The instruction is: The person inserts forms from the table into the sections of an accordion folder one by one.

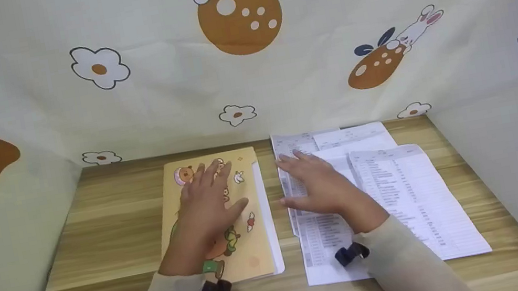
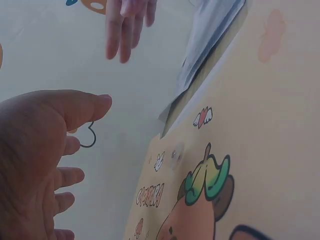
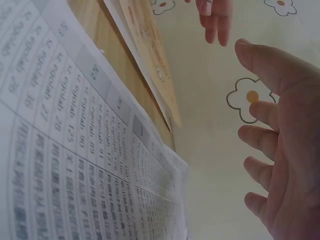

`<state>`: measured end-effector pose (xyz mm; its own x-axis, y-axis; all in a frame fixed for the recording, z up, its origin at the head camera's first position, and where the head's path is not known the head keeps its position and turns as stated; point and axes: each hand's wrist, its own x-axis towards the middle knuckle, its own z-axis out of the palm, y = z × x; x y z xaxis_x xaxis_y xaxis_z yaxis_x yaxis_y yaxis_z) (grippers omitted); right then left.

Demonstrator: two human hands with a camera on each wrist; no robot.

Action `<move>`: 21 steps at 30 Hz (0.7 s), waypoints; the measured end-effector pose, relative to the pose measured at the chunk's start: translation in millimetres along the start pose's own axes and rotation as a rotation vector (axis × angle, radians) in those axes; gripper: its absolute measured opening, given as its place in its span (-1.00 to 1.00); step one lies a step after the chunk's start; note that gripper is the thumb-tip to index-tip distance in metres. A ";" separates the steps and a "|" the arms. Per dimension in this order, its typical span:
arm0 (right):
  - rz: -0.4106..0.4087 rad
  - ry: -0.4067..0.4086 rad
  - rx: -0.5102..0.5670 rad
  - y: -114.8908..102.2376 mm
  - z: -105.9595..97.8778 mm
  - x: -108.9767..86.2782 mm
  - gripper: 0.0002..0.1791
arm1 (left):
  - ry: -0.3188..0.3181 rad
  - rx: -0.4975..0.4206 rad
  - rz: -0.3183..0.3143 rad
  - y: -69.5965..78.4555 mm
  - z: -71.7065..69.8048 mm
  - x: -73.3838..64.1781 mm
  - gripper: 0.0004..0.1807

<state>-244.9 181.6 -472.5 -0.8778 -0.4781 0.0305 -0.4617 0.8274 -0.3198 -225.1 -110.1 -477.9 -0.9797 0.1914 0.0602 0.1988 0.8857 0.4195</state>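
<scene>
My left hand (image 1: 206,205) hovers over a tan folder (image 1: 251,253) with cartoon animals on its cover, fingers spread and holding nothing. In the left wrist view the same hand (image 2: 40,155) shows a gap between it and the folder cover (image 2: 280,130). White sheets edge out along the folder's right side. My right hand (image 1: 316,183) is above several loose printed sheets (image 1: 406,194), its fingers extended and nothing in its grasp. The right wrist view has this hand (image 3: 285,140) apart from the printed tables on the paper (image 3: 75,115).
A wood-grain table (image 1: 110,236) lies under everything. Pale fabric (image 1: 165,98) printed with rabbits, oranges and flowers walls it in at the back and both sides. The loose sheets overlap unevenly to the folder's right, with a strip of table between. Dark straps sit at both wrists.
</scene>
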 end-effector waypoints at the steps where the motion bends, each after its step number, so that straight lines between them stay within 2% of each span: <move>1: -0.009 -0.015 -0.001 -1.9 3.0 1.8 0.02 | -0.009 -0.005 0.007 0.1 1.5 -0.3 0.01; 5: -0.052 -0.061 -0.005 -8.1 12.8 6.7 0.01 | -0.050 -0.042 0.020 -0.7 7.3 -1.0 -0.01; 10: -0.100 -0.107 -0.004 -12.5 22.6 9.8 0.02 | -0.103 -0.067 0.003 -2.5 10.8 -3.4 0.00; 21: -0.116 -0.196 -0.018 -11.5 37.1 10.2 -0.01 | -0.168 -0.075 -0.011 -0.3 15.2 -6.7 -0.01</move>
<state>-243.8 156.2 -503.6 -0.7779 -0.6171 -0.1190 -0.5620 0.7678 -0.3077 -218.2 -105.1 -492.2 -0.9623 0.2552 -0.0945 0.1791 0.8554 0.4861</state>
